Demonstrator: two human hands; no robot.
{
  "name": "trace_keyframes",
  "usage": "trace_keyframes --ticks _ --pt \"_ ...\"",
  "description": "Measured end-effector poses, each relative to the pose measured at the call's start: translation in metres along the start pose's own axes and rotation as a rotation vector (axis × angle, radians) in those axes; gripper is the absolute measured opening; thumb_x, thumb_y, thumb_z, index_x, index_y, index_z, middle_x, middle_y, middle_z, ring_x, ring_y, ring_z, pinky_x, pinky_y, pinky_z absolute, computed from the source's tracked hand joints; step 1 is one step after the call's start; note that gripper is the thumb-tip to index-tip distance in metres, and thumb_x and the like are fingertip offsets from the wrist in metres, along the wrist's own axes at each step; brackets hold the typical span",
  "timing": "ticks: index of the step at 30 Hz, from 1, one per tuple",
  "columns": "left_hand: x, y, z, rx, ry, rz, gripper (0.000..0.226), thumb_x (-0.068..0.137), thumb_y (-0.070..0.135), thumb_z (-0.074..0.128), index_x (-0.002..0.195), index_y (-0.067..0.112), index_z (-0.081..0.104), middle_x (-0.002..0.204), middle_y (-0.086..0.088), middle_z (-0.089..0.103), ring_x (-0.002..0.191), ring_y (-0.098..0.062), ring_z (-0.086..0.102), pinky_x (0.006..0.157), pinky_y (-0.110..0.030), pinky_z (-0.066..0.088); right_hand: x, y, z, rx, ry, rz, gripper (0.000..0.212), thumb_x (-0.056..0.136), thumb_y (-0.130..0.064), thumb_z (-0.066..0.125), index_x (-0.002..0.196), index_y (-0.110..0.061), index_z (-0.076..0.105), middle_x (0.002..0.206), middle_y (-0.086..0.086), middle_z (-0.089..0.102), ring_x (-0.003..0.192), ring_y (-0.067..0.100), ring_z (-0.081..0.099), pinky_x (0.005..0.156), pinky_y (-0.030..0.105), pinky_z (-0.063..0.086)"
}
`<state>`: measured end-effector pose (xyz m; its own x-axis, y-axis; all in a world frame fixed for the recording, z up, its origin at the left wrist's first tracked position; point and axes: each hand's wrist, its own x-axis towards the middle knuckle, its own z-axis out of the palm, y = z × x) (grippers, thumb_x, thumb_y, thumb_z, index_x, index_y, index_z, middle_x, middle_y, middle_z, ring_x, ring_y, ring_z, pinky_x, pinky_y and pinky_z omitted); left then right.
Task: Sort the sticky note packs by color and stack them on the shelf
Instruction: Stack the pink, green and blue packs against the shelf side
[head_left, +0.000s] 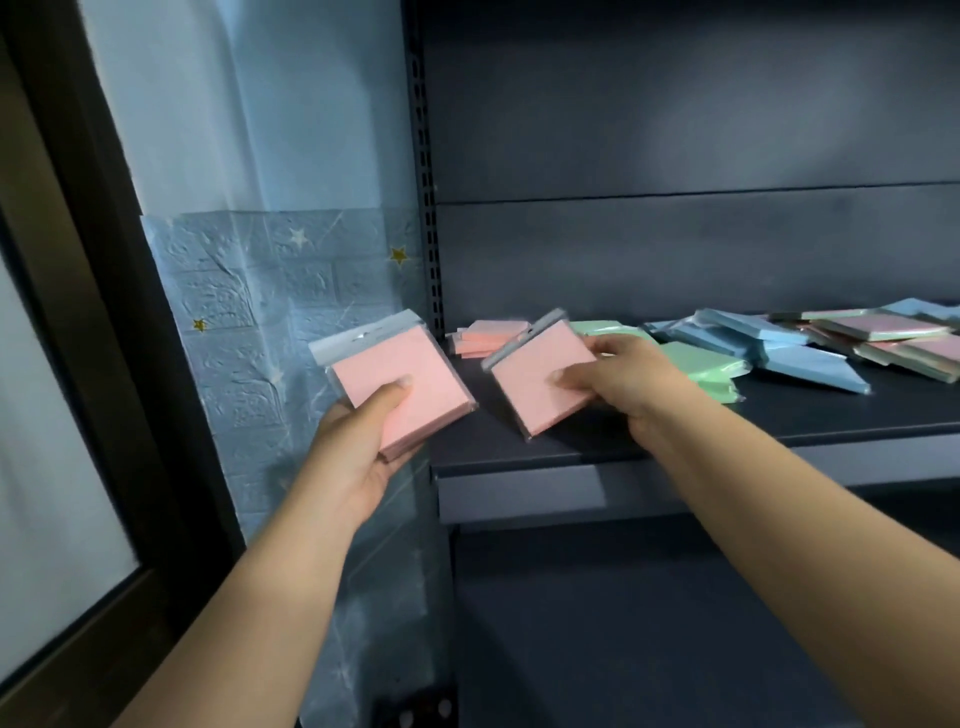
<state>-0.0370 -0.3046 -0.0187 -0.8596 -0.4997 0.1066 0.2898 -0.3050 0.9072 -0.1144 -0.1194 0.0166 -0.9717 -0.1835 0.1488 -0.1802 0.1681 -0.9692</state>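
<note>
My left hand (358, 441) grips a pink sticky note pack (400, 371) in clear wrap, held in the air just left of the shelf's upright. My right hand (623, 374) holds a second pink pack (535, 379) tilted over the front left of the dark shelf board (779, 421). Behind it, in the back left corner, lies a small stack of pink packs (485, 338). Green packs (711, 364) lie right of my right hand, partly hidden by it. Blue packs (779, 348) are strewn further right.
A loose pile of mixed pink and green packs (898, 338) lies at the far right of the shelf. The perforated shelf upright (426, 208) stands between my hands. A blue star-patterned wall (270, 291) and a dark door frame (104, 260) are to the left.
</note>
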Motion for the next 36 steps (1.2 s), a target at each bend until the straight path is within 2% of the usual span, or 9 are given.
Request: trace_keyframes --ticks 5,8,11,14,18,22,27,32,36 --pt "0.007 -0.003 0.008 0.149 0.014 0.137 0.033 0.084 0.02 0.065 0.114 0.011 0.054 0.113 -0.01 0.064 0.092 -0.019 0.062 0.086 -0.037 0.05 -0.012 -0.005 0.015 0.534 -0.162 0.054 0.009 0.088 0.002 0.055 0.087 -0.006 0.061 0.081 0.007 0.066 0.072 0.016 0.062 0.07 0.025 0.054" --pt "0.004 -0.001 0.009 0.241 -0.003 0.169 0.092 0.053 0.062 0.072 0.125 0.012 0.046 0.121 -0.007 0.061 0.108 -0.022 0.059 0.1 -0.044 0.044 -0.014 -0.004 0.032 0.334 -0.207 0.004 0.01 0.092 -0.007 0.054 0.098 -0.007 0.062 0.095 0.006 0.068 0.083 0.016 0.064 0.078 0.026 0.054" --pt "0.004 -0.001 0.008 0.312 -0.074 0.23 0.114 0.034 0.073 0.073 0.124 0.009 0.044 0.118 -0.003 0.061 0.107 -0.018 0.06 0.096 -0.038 0.046 -0.016 -0.007 0.038 0.01 -0.251 -0.104 0.029 0.095 -0.019 0.052 0.123 -0.009 0.051 0.114 -0.002 0.062 0.098 0.012 0.058 0.092 0.019 0.045" --pt "0.008 -0.001 0.012 0.373 -0.159 0.255 0.082 0.056 0.053 0.078 0.117 0.013 0.04 0.107 0.006 0.057 0.094 -0.003 0.057 0.08 -0.02 0.045 -0.019 -0.013 0.041 -0.07 -0.399 -0.127 0.024 0.1 -0.02 0.04 0.124 -0.02 0.044 0.107 -0.011 0.056 0.091 0.002 0.052 0.075 0.001 0.04" --pt "0.019 -0.002 0.014 0.373 -0.256 0.212 0.08 0.058 0.04 0.078 0.121 0.02 0.033 0.108 0.013 0.054 0.101 -0.004 0.054 0.089 -0.026 0.044 -0.01 -0.022 0.037 0.134 -0.381 -0.082 0.022 0.1 -0.017 0.037 0.109 -0.018 0.056 0.123 0.005 0.06 0.108 0.019 0.056 0.102 0.031 0.04" --pt "0.023 -0.004 0.016 0.385 -0.353 0.155 0.059 0.079 0.008 0.069 0.125 0.017 0.034 0.11 0.003 0.056 0.101 -0.011 0.054 0.094 -0.03 0.042 -0.004 -0.019 0.032 0.239 -0.327 -0.074 0.031 0.096 -0.006 0.036 0.12 -0.01 0.055 0.125 0.012 0.06 0.108 0.024 0.055 0.099 0.035 0.041" --pt "0.021 0.0 0.024 0.267 -0.284 0.204 0.063 0.061 0.012 0.069 0.115 0.019 0.038 0.103 0.004 0.058 0.094 -0.01 0.056 0.084 -0.027 0.044 -0.004 -0.013 0.042 0.327 -0.302 -0.058 0.04 0.091 0.003 0.033 0.126 -0.002 0.05 0.117 0.016 0.061 0.097 0.024 0.056 0.08 0.03 0.044" --pt "0.019 -0.001 0.033 0.341 -0.242 0.236 0.055 0.081 0.006 0.067 0.123 0.021 0.034 0.109 0.002 0.057 0.103 -0.018 0.056 0.095 -0.037 0.044 -0.006 -0.019 0.044 0.333 -0.304 -0.049 0.027 0.086 0.007 0.032 0.09 -0.005 0.056 0.087 0.01 0.057 0.079 0.021 0.052 0.073 0.028 0.04" --pt "0.019 -0.002 0.032 0.354 -0.233 0.249 0.051 0.082 0.004 0.064 0.121 0.021 0.035 0.105 0.005 0.057 0.102 -0.017 0.055 0.099 -0.039 0.043 -0.003 -0.017 0.039 0.262 -0.318 -0.071 0.037 0.086 0.008 0.029 0.112 0.002 0.055 0.097 0.014 0.06 0.086 0.025 0.054 0.072 0.029 0.041"
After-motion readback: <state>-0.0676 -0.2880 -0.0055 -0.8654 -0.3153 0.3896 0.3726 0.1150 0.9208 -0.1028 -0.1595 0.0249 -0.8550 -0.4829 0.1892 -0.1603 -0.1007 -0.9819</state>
